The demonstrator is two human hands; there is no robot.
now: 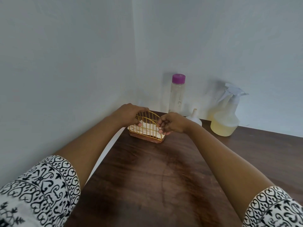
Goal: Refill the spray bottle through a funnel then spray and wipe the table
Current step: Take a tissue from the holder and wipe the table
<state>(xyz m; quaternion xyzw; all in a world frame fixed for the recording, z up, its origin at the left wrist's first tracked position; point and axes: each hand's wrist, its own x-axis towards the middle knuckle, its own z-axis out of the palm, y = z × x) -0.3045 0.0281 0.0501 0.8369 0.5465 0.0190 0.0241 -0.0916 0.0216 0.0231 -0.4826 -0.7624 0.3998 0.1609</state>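
Left hand (129, 114) curled over arched gold wire napkin holder (148, 117), far left on dark wooden table (155, 169), right hand (170, 122) fingers pinching white napkin (152, 132) inside, translucent spray bottle of pale yellow liquid (224, 122) far right, white plastic funnel (195, 117) beside it, purple-capped clear bottle (177, 97) behind, print unreadable.

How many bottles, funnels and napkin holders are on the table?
bottles: 2, the purple-capped bottle and the spray bottle
funnel: 1
napkin holder: 1
total: 4
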